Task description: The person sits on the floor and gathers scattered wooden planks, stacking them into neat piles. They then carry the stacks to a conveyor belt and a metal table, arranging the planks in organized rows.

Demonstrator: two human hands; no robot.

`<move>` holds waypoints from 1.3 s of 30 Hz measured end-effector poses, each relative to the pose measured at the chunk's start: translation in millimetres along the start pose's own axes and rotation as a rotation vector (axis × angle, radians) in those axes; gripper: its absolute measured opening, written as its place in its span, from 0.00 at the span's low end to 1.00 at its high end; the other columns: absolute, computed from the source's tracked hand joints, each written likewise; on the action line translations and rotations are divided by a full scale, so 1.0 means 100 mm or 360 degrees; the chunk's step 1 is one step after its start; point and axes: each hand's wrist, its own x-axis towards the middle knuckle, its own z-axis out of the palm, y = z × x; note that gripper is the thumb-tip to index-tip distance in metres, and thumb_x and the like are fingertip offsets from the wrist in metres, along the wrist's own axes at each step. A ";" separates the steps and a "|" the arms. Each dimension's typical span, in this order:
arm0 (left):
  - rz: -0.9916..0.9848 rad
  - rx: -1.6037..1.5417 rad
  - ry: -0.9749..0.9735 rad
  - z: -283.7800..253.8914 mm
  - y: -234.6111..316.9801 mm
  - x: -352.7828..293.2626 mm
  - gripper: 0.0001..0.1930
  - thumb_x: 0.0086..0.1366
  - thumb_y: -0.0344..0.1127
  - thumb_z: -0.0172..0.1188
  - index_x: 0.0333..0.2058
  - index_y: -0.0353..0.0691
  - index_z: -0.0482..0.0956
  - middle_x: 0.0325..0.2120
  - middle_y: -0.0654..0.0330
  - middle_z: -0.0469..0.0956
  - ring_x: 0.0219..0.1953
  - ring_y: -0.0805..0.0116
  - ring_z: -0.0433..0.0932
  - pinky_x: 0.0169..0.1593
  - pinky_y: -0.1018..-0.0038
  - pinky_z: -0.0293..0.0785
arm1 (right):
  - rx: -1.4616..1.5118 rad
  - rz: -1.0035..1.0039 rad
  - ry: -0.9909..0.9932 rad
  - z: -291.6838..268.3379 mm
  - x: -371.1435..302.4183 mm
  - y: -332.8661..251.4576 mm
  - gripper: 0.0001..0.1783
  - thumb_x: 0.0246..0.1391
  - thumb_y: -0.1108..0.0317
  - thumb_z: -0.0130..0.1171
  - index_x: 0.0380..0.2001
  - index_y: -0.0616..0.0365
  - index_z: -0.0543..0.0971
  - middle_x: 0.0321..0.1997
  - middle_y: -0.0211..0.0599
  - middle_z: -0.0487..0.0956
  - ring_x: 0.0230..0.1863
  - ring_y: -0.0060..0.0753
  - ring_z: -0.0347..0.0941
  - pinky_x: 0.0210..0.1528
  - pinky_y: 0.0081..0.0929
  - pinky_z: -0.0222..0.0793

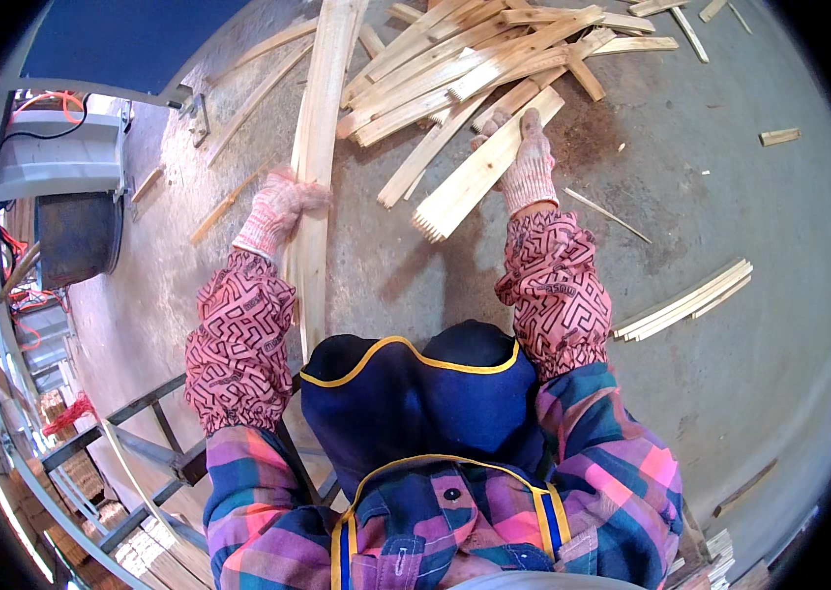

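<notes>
My left hand [283, 208], in a pale knitted glove, is closed around the edge of a long wooden board [319, 167] that runs from near my lap toward the far edge of the view. That hand is slightly blurred. In my right hand [527, 162], also gloved, is a shorter wooden board [484, 172], tilted, with a notched, finger-cut end toward me. The thumb lies over its top face and the other fingers are hidden beneath. Just beyond the right hand lies a loose pile of similar wooden boards [425, 74], several with notched ends.
On the right of the concrete floor lie a small stack of thin strips [686, 303], a short wood block [780, 137] and a thin stick [607, 214]. A metal frame [165, 457] stands at lower left. Machinery with a dark bin [78, 236] is at far left.
</notes>
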 end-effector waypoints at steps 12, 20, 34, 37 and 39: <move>0.0156 -0.0317 -0.0603 0.22 0.08 -0.05 0.09 0.57 0.26 0.61 0.36 0.36 0.72 0.18 0.65 0.72 0.18 0.76 0.72 0.21 0.77 0.71 | 0.0219 0.0092 -0.0652 0.04 -0.08 0.10 0.33 0.53 0.37 0.57 0.48 0.54 0.70 0.30 0.26 0.70 0.27 0.28 0.67 0.30 0.33 0.68; -0.0320 -0.0171 -0.0514 0.52 0.50 -0.26 0.07 0.65 0.33 0.52 0.37 0.35 0.74 0.17 0.63 0.72 0.15 0.76 0.71 0.17 0.80 0.66 | -0.0348 -0.0362 -0.0670 0.37 -0.33 0.17 0.28 0.59 0.44 0.56 0.53 0.53 0.74 0.30 0.31 0.75 0.22 0.26 0.74 0.23 0.24 0.75; 0.0427 0.0629 -0.0509 0.81 0.83 0.01 0.25 0.52 0.40 0.71 0.48 0.38 0.77 0.39 0.55 0.80 0.39 0.68 0.78 0.43 0.69 0.77 | -0.1165 -0.0700 -0.0543 0.84 -0.25 0.33 0.23 0.58 0.63 0.57 0.54 0.59 0.68 0.43 0.40 0.78 0.34 0.35 0.78 0.32 0.31 0.77; 0.0465 0.0229 -0.0732 1.06 1.05 0.02 0.28 0.52 0.41 0.71 0.52 0.41 0.74 0.40 0.56 0.79 0.40 0.68 0.78 0.43 0.69 0.77 | -0.0912 -0.0578 -0.0662 1.00 -0.14 0.19 0.30 0.51 0.71 0.64 0.55 0.55 0.61 0.35 0.40 0.77 0.28 0.36 0.77 0.23 0.31 0.76; 0.0446 -0.0040 -0.0891 1.21 1.16 -0.02 0.31 0.53 0.41 0.71 0.55 0.43 0.72 0.41 0.56 0.79 0.40 0.68 0.78 0.43 0.69 0.77 | -0.0661 -0.0267 -0.0853 1.01 0.04 0.07 0.17 0.53 0.69 0.63 0.45 0.56 0.73 0.28 0.35 0.77 0.25 0.34 0.76 0.25 0.29 0.75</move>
